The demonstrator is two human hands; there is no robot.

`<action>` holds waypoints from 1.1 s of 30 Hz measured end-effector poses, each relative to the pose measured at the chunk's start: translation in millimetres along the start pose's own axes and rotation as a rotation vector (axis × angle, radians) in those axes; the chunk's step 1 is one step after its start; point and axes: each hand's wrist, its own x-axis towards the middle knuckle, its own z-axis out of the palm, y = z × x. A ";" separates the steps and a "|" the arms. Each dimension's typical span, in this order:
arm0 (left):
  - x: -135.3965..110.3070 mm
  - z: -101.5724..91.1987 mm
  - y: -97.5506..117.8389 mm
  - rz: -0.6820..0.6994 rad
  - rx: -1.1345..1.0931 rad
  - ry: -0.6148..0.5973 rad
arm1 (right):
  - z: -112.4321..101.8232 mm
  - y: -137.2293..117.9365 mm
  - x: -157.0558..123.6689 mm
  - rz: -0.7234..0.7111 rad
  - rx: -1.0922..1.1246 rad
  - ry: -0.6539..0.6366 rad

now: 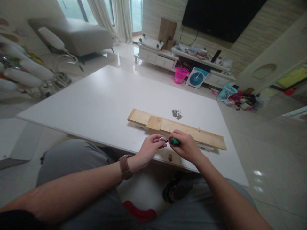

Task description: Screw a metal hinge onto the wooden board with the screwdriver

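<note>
Over the near edge of the white table (115, 95), my two hands meet in front of a long wooden board (182, 128). My right hand (185, 145) is closed round the green and black handle of a screwdriver (175, 142), which points left. Pinched in the fingertips of my left hand (150, 146) is a small shiny metal piece (164, 139) at the screwdriver's tip end; its exact shape is too small to tell. A short wooden piece (153, 123) lies across the board. Behind it is a small pile of metal hinges and screws (177, 114).
One screw (199, 129) stands up from the board's right part. A small yellow figure sticker (170, 157) is at the table's near edge. Beyond the table are a pink basket (180, 75), a blue and white fan (197, 77) and a low TV cabinet (155, 60).
</note>
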 end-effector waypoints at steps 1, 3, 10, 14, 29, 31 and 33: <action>0.2 0.0 -0.1 0.000 -0.011 0.008 | -0.3 0.0 -0.3 -0.005 0.004 0.000; 0.3 0.1 0.0 0.003 -0.020 0.020 | -0.5 0.4 -0.8 -0.007 0.007 0.003; 0.8 0.3 -1.7 -0.005 -0.013 0.007 | 0.6 2.4 2.3 0.003 0.049 0.032; 0.7 -0.9 -4.5 -0.038 -0.006 -0.012 | -16.1 12.7 7.3 0.093 0.167 0.308; -2.9 -1.9 -5.2 -0.075 0.078 -0.011 | -77.7 112.2 -7.3 0.401 0.341 0.991; -3.2 -1.5 -5.0 -0.075 0.084 -0.018 | -77.6 106.7 -7.2 0.384 0.351 1.005; -3.2 -1.3 -4.8 -0.077 0.092 -0.020 | -77.3 104.1 -6.4 0.356 0.342 1.026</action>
